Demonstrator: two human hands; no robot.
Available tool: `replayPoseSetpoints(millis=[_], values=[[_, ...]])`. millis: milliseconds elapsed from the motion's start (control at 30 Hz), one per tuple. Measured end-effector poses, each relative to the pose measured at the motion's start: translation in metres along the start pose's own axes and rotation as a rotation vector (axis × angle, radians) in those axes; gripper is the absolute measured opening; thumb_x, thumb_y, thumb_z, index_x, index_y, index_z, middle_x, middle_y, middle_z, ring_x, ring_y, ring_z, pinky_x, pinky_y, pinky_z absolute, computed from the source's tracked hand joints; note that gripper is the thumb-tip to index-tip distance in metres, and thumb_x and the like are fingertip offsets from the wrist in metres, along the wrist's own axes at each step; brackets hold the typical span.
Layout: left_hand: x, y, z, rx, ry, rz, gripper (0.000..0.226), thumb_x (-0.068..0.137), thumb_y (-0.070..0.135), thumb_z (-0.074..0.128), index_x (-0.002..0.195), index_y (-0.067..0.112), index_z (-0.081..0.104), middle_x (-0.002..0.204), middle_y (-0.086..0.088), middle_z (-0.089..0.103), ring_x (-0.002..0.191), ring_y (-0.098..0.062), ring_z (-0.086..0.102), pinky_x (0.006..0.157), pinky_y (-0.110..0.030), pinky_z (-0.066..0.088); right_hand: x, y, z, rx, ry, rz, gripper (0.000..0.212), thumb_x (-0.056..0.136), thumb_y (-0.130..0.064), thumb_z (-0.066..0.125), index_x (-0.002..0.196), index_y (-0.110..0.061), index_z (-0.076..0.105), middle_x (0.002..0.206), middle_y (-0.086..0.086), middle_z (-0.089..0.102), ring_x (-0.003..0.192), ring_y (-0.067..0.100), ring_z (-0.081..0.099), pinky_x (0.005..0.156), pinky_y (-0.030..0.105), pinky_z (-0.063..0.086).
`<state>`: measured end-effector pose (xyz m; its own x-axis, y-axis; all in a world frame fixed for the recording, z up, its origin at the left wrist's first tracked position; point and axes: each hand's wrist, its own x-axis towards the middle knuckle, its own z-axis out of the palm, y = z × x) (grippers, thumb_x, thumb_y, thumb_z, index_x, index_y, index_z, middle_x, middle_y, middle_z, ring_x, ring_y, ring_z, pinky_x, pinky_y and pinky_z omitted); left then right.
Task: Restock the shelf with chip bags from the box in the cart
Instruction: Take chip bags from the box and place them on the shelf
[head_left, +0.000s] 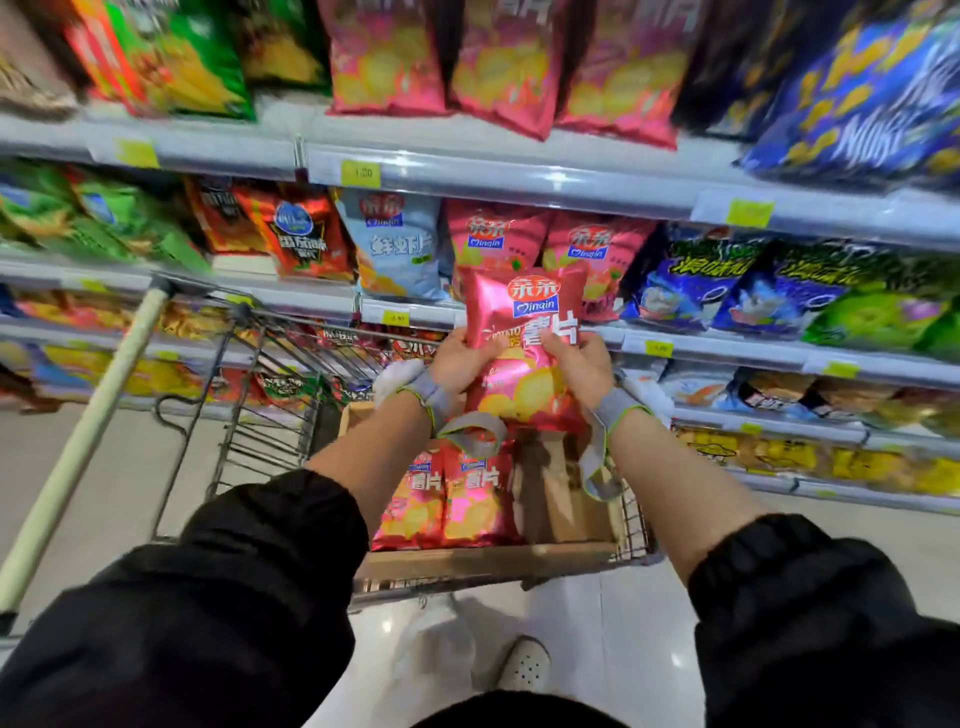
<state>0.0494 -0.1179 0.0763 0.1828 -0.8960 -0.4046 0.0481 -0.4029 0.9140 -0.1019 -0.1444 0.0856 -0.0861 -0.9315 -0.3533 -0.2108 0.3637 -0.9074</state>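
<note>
I hold a pink-red chip bag (524, 332) upright with both hands, above the box and in front of the shelf. My left hand (460, 361) grips its left edge and my right hand (582, 364) grips its right edge. Behind the bag, two matching pink bags (602, 254) stand on the second shelf (727, 348). Below my wrists an open cardboard box (488, 564) lies in the wire cart (249, 415), with two more pink chip bags (447, 499) in its left half. The box's right half shows bare cardboard.
Shelves of other snack bags fill the view: light blue bags (395, 244) left of the pink ones, dark blue and green bags (727, 286) to the right. The cart handle (88, 436) runs diagonally at left. Glossy floor and my shoe (524, 665) are below.
</note>
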Motion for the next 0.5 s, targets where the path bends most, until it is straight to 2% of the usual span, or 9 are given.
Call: replayPoseSetpoints(millis=[33,100,167,233,267,333,400,433,500], values=[[0.011,0.006,0.001,-0.007,-0.012,0.024,0.039,0.069,0.033,0.077,0.100,0.012,0.066,0.113,-0.023,0.067,0.104,-0.038,0.064,0.096,-0.054,0.050,-0.007,-0.019,-0.004,0.007,0.030,-0.016,0.050,0.071,-0.040,0.075,0.106,-0.007,0.064,0.102,0.007,0.069,0.096,0.024,0.065,0.094,0.044,0.051],[0.006,0.040,0.005,0.031,-0.022,0.054,0.051,0.061,0.042,0.077,0.104,0.017,0.063,0.108,-0.016,0.070,0.099,-0.033,0.067,0.091,-0.044,0.054,-0.007,-0.045,-0.012,0.020,0.066,-0.065,0.032,0.078,-0.029,0.072,0.101,-0.008,0.064,0.097,0.007,0.068,0.091,0.021,0.064,0.092,0.035,0.052],[0.008,0.070,0.011,0.073,-0.055,0.094,0.038,0.072,0.037,0.075,0.103,0.019,0.060,0.088,-0.004,0.068,0.079,-0.021,0.065,0.074,-0.026,0.054,-0.006,-0.070,-0.021,0.033,0.084,-0.126,0.011,0.081,-0.023,0.070,0.080,-0.018,0.061,0.087,0.003,0.065,0.081,0.017,0.061,0.081,0.026,0.051],[0.010,0.099,0.019,0.097,-0.078,0.151,0.021,0.076,0.033,0.072,0.089,0.021,0.061,0.081,-0.005,0.064,0.072,-0.020,0.059,0.071,-0.027,0.049,0.001,-0.092,-0.031,0.062,0.140,-0.168,0.016,0.080,-0.025,0.071,0.081,-0.015,0.058,0.092,0.008,0.064,0.084,0.020,0.060,0.081,0.032,0.050],[0.013,0.111,0.023,0.092,-0.088,0.175,0.017,0.077,0.031,0.071,0.083,0.020,0.060,0.082,-0.008,0.063,0.074,-0.021,0.057,0.073,-0.032,0.047,0.004,-0.102,-0.036,0.088,0.168,-0.176,0.024,0.080,-0.025,0.072,0.092,-0.008,0.060,0.097,0.010,0.064,0.088,0.022,0.061,0.081,0.035,0.050],[0.020,0.137,0.033,0.059,-0.121,0.219,0.011,0.081,0.023,0.069,0.082,0.020,0.059,0.089,-0.012,0.063,0.079,-0.022,0.057,0.080,-0.038,0.047,0.012,-0.124,-0.044,0.121,0.200,-0.202,0.040,0.080,-0.025,0.071,0.110,-0.001,0.058,0.100,0.010,0.063,0.091,0.021,0.060,0.075,0.032,0.049],[0.025,0.163,0.043,0.013,-0.142,0.239,0.014,0.084,0.018,0.068,0.093,0.021,0.058,0.095,-0.011,0.065,0.079,-0.022,0.060,0.084,-0.038,0.051,0.019,-0.146,-0.053,0.123,0.233,-0.219,0.040,0.081,-0.026,0.070,0.111,-0.002,0.058,0.099,0.009,0.063,0.091,0.019,0.059,0.077,0.029,0.047],[0.029,0.175,0.049,-0.011,-0.158,0.252,0.022,0.083,0.018,0.068,0.101,0.019,0.057,0.096,-0.011,0.065,0.076,-0.021,0.061,0.080,-0.035,0.053,0.024,-0.155,-0.058,0.147,0.250,-0.237,0.038,0.081,-0.027,0.070,0.109,-0.004,0.058,0.099,0.009,0.063,0.091,0.020,0.059,0.081,0.031,0.048],[0.036,0.196,0.060,-0.028,-0.184,0.287,0.038,0.084,0.018,0.067,0.119,0.014,0.053,0.100,-0.009,0.063,0.070,-0.015,0.060,0.062,-0.022,0.055,0.033,-0.170,-0.066,0.188,0.287,-0.274,0.038,0.081,-0.028,0.069,0.108,-0.005,0.056,0.100,0.010,0.063,0.091,0.022,0.059,0.088,0.036,0.049]])
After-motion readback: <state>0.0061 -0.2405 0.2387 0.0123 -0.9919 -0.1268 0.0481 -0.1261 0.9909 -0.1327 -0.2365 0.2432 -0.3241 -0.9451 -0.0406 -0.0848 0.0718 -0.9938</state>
